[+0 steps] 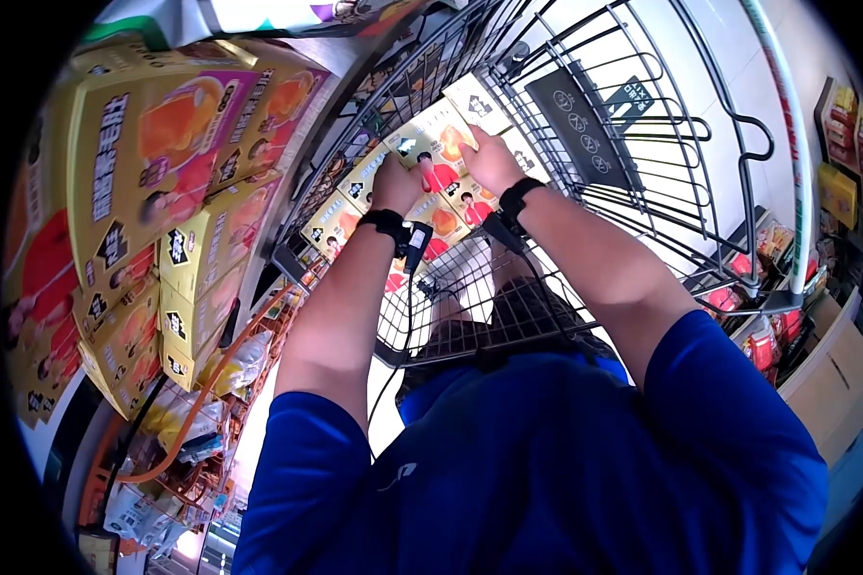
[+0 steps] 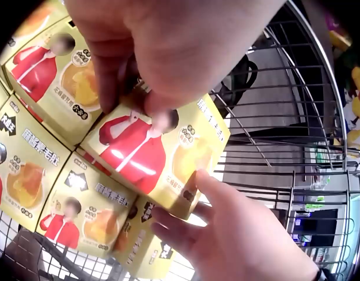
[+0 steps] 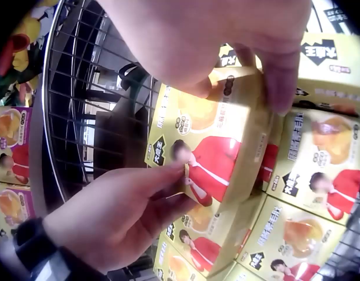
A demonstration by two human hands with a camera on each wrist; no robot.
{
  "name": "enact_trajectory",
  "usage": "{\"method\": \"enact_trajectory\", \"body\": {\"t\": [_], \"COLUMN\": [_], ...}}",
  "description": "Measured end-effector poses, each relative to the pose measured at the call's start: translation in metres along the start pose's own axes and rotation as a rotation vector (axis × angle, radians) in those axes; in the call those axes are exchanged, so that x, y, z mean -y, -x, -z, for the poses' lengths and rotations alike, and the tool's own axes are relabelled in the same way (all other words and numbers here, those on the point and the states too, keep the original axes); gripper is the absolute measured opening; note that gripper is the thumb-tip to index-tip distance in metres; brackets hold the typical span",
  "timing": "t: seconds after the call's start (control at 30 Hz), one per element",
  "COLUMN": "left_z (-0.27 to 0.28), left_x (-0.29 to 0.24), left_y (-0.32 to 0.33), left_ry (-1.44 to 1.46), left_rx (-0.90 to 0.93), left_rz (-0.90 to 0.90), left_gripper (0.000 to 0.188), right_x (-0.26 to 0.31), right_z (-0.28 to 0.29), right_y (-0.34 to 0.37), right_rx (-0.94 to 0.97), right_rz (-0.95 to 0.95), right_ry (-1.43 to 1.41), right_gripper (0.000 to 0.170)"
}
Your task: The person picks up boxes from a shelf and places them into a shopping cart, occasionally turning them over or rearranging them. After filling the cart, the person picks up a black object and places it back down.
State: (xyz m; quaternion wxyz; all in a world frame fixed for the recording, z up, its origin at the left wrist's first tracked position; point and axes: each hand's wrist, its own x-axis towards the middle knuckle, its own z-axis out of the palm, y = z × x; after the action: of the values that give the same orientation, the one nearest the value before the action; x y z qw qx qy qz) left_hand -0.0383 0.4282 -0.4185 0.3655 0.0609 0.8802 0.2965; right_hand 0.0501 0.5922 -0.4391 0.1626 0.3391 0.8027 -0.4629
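Both hands hold one yellow snack box (image 1: 431, 144) printed with a person in red and an orange food picture. My left hand (image 1: 396, 187) grips its left end, thumb and fingers around the edge. At the opposite end, my right hand (image 1: 494, 165) pinches the box, seen closer in the left wrist view as a right hand (image 2: 232, 228) below it. The held box (image 3: 206, 140) sits tilted over several matching boxes (image 3: 317, 146) packed side by side in the wire shopping cart (image 1: 537, 335). Its underside is hidden.
Stacked gold cartons (image 1: 134, 182) with the same print stand on the left. An orange wire rack (image 1: 211, 412) holds bagged goods lower left. A black panel (image 1: 580, 125) hangs on the cart's side, and packaged goods (image 1: 767, 335) lie in boxes at the right.
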Motion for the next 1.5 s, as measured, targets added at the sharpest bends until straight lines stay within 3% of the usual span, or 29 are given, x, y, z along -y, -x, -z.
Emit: {"method": "enact_trajectory", "body": {"t": [0.1,0.17,0.23,0.3,0.37,0.5,0.53,0.67,0.9,0.97,1.03,1.1,1.2,1.3,1.43,1.47,1.5], "left_z": [-0.009,0.002,0.005,0.002,-0.001,0.014,0.024,0.06,0.166,0.191,0.222,0.25,0.297,0.333,0.362,0.369,0.375], "left_x": [0.026,-0.001,-0.003,0.007,0.014,0.015,0.007,-0.004,-0.066,-0.072,-0.081,-0.09,-0.105,-0.134,-0.175,-0.184,-0.193], "left_y": [-0.022,-0.011,-0.01,-0.014,-0.014,0.011,0.024,0.077,0.202,0.229,0.253,0.277,0.3,0.317,0.311,0.308,0.303], "left_ry": [-0.096,-0.138,-0.087,-0.122,-0.088,-0.006,0.086,0.229,0.191,0.237,0.335,0.46,0.461,0.488,0.447,0.45,0.323], "left_rx": [-0.023,-0.015,-0.028,-0.035,-0.135,-0.16,-0.111,-0.059,-0.135,-0.278,-0.3,-0.415,-0.564,-0.634,-0.739,-0.745,-0.782], "left_rz": [0.026,0.079,0.069,0.055,-0.035,-0.115,-0.055,-0.203,-0.449,-0.592,-0.623,-0.649,-0.818,-0.918,-0.991,-0.997,-0.985], "left_gripper": [0.038,0.038,0.038,0.037,0.034,0.034,0.034,0.034,0.03,0.026,0.023,0.025,0.03,0.036,0.059,0.059,0.066], "right_x": [0.01,0.001,-0.001,-0.004,-0.006,0.003,0.003,0.022,0.144,0.189,0.229,0.27,0.32,0.374,0.436,0.442,0.448], "right_z": [-0.005,-0.019,-0.026,-0.033,-0.041,-0.022,-0.02,0.012,0.093,0.11,0.125,0.144,0.166,0.196,0.222,0.229,0.227], "right_y": [-0.004,-0.006,-0.003,0.006,0.015,0.031,0.033,0.041,0.115,0.147,0.173,0.204,0.218,0.224,0.224,0.236,0.235], "right_rx": [0.035,0.005,-0.122,-0.117,-0.233,-0.142,-0.218,-0.16,-0.13,-0.197,-0.238,-0.243,-0.416,-0.472,-0.341,-0.054,-0.052], "right_rz": [-0.041,-0.009,0.154,0.162,0.282,0.192,0.227,0.171,0.496,0.648,0.806,0.872,1.049,1.178,1.214,0.979,0.984], "right_ry": [0.031,0.027,0.032,-0.013,-0.038,-0.103,-0.078,-0.286,-0.529,-0.472,-0.456,-0.457,-0.373,-0.387,-0.541,-0.568,-0.562], "right_gripper": [0.06,0.061,0.06,0.058,0.056,0.04,0.034,0.037,0.033,0.034,0.035,0.038,0.046,0.05,0.056,0.065,0.065]}}
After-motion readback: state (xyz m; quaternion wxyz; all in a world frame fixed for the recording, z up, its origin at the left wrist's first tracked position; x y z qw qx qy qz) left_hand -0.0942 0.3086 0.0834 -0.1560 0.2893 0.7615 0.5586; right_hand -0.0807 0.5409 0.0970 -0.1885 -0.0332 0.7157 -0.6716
